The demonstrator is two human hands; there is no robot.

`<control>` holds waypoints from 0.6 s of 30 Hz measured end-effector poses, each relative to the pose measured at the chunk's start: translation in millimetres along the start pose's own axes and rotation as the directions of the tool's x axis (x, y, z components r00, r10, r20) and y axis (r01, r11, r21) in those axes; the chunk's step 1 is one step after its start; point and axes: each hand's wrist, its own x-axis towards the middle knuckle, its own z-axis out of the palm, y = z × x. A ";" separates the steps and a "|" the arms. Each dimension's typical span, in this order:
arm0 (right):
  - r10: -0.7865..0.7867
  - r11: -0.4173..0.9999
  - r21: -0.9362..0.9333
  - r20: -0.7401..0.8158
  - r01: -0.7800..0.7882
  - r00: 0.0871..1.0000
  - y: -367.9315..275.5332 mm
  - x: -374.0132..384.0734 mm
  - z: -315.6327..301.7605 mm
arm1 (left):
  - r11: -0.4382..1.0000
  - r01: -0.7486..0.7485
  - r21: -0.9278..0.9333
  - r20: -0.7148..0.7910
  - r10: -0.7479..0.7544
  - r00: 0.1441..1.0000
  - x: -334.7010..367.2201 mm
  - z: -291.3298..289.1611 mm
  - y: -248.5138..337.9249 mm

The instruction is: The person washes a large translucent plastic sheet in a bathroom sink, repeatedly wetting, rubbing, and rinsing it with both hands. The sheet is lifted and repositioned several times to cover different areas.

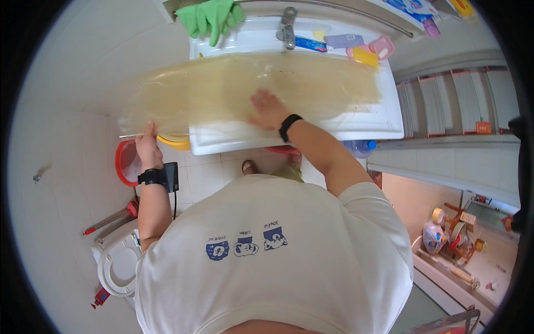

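Observation:
A long, translucent yellowish plastic sheet (211, 89) lies across the white washbasin (222, 146) and sticks out past its left side. My left hand (147, 149) grips the sheet's near left corner, beyond the basin. Flat on the sheet near its middle is my right hand (268, 108), slightly blurred, with fingers spread and nothing held in it. Behind the sheet stands a metal faucet (288, 28). The sheet hides most of the bowl.
Green rubber gloves (210, 19) hang at the back left. A blue tube box (310, 44) and a pink soap dish (381, 48) sit on the back rim. Below are a red bucket (127, 164), a yellow basin (174, 143), a toilet (121, 267) and a blue-capped bottle (362, 147).

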 end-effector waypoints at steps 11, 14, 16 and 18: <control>0.656 0.754 -0.115 0.115 -0.646 0.746 151.7 -123.9 -40.4 | -0.180 -0.527 0.831 0.521 0.583 0.623 -48.6 53.8 -21.1; 0.601 0.782 -0.262 0.077 -0.565 0.796 145.2 -117.7 -32.3 | -0.203 -0.847 0.490 0.871 0.150 0.468 -98.1 110.7 -54.8; 0.420 0.894 -0.197 0.055 -0.403 0.906 124.2 -103.8 -11.9 | -0.223 -0.878 0.423 0.888 -0.092 0.451 -123.6 140.5 -71.8; 0.410 0.911 0.058 -0.001 -0.409 0.912 120.0 -107.4 1.4 | -0.259 -0.854 0.451 0.794 -0.321 0.516 -137.1 163.7 -83.1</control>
